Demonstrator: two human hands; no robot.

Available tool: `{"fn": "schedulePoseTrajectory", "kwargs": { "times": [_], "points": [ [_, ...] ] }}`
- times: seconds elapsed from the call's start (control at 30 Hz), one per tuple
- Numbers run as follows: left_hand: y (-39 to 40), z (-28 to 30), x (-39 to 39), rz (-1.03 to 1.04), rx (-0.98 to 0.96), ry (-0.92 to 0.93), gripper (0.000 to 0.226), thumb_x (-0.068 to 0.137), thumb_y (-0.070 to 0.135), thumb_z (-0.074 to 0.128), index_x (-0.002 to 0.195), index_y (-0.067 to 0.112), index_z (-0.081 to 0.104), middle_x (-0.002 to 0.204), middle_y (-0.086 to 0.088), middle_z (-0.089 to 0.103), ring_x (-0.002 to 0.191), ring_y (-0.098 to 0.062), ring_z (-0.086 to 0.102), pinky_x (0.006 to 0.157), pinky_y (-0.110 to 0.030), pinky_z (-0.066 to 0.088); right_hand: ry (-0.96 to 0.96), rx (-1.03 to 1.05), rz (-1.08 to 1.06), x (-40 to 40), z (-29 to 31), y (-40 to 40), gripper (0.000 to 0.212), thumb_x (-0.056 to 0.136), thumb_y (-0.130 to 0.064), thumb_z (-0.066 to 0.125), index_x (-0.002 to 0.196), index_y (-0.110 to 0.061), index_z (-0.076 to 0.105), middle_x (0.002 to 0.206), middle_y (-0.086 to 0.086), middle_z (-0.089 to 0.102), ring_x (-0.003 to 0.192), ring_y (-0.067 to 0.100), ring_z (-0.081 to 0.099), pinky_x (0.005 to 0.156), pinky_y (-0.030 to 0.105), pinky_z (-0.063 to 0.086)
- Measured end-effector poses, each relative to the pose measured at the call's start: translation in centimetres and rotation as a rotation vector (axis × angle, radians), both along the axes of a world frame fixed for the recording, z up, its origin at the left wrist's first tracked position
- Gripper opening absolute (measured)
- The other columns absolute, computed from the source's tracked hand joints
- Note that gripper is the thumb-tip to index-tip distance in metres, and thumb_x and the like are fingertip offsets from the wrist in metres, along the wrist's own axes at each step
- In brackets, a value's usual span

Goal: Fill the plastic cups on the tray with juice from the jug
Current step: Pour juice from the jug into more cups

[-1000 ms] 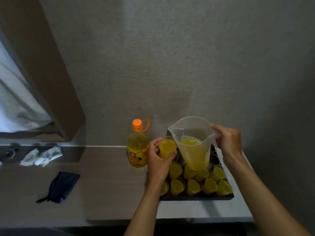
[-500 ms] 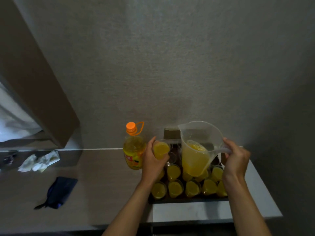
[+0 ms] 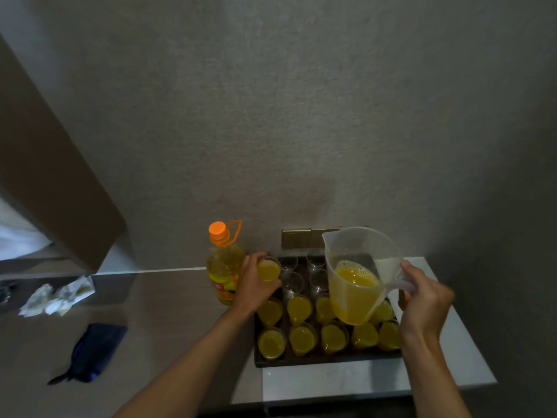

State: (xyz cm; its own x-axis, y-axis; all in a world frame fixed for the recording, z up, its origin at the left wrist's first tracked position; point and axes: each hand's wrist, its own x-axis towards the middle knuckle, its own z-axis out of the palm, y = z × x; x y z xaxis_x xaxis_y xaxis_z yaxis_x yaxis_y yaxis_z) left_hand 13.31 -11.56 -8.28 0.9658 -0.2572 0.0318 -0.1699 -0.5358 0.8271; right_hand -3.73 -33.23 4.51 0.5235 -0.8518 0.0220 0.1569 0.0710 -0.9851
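Observation:
A dark tray (image 3: 316,361) on the counter holds several clear plastic cups. The front two rows are full of orange juice (image 3: 301,339); several empty cups (image 3: 294,283) stand at the back. My left hand (image 3: 253,288) grips a filled cup (image 3: 268,270) at the tray's back left corner. My right hand (image 3: 422,303) holds the handle of a translucent jug (image 3: 358,276), about half full of juice, upright above the tray's right side.
A yellow bottle (image 3: 224,267) with an orange cap stands just left of the tray. A dark blue pouch (image 3: 90,351) and crumpled white wrappers (image 3: 57,297) lie on the counter to the left. The wall runs close behind the tray.
The jug went from tilted toward the held cup to upright and moved right. My left hand carried the filled cup down toward the tray's back left corner.

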Motion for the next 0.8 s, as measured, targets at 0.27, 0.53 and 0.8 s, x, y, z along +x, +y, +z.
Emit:
{"fn": "schedulePoseTrajectory", "kwargs": {
  "times": [0.27, 0.53, 0.8],
  "points": [
    [0.2, -1.9, 2.4, -0.084, 0.150, -0.008, 0.059, 0.069, 0.017, 0.088, 0.116, 0.013, 0.053, 0.112, -0.001, 0.051, 0.102, -0.017, 0.051, 0.078, -0.024, 0.035, 0.076, 0.020, -0.028, -0.4, -0.5, 1.1, 0.047, 0.098, -0.011, 0.064, 0.051, -0.012, 0.065, 0.050, 0.001, 0.053, 0.062, 0.028, 0.051, 0.064, 0.034, 0.045],
    [0.4, -4.5, 3.5, -0.126, 0.252, 0.031, 0.058, 0.069, 0.026, 0.088, 0.113, 0.020, 0.050, 0.111, 0.001, 0.059, 0.098, -0.016, 0.057, 0.075, -0.027, 0.039, 0.085, -0.013, -0.021, 0.0, 0.0, 0.8, 0.042, 0.098, -0.009, 0.063, 0.058, 0.002, 0.059, 0.058, 0.016, 0.050, 0.063, 0.032, 0.048, 0.066, 0.035, 0.043],
    [-0.3, -6.7, 3.5, -0.068, 0.275, 0.021, 0.064, 0.065, 0.034, 0.091, 0.114, 0.015, 0.053, 0.112, -0.005, 0.058, 0.100, -0.022, 0.057, 0.081, -0.036, 0.048, 0.113, -0.031, -0.043, 0.2, -0.6, 0.0, 0.043, 0.097, -0.009, 0.065, 0.058, 0.009, 0.057, 0.056, 0.015, 0.046, 0.062, 0.033, 0.046, 0.061, 0.034, 0.041]
  ]
}}
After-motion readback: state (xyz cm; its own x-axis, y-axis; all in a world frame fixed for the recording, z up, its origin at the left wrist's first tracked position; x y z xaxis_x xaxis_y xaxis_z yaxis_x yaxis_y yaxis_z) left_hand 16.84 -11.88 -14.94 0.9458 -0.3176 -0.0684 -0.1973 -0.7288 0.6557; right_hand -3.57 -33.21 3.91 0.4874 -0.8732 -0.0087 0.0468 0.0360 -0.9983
